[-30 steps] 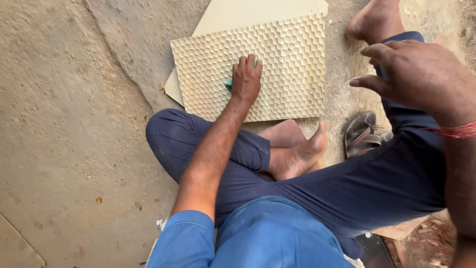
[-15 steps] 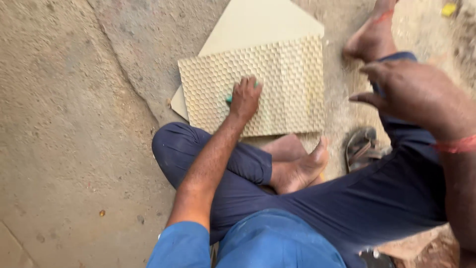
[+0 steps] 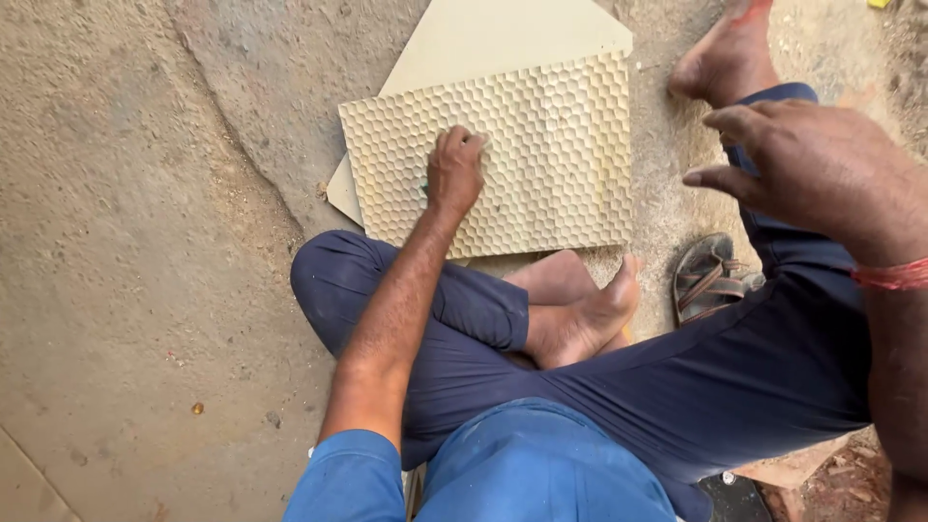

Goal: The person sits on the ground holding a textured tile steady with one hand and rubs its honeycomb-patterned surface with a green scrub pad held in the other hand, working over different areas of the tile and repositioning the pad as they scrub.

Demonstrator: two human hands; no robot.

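left hand (image 3: 454, 174) presses honeycomb panel's (image 3: 541, 155) left part.

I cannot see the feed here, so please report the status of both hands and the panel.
Left hand pressed on honeycomb panel, small green thing under it. Right hand raised, empty. Sandal beside leg, clear of panel.

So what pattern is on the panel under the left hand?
A raised honeycomb pattern, pale cream, on the panel; head view.
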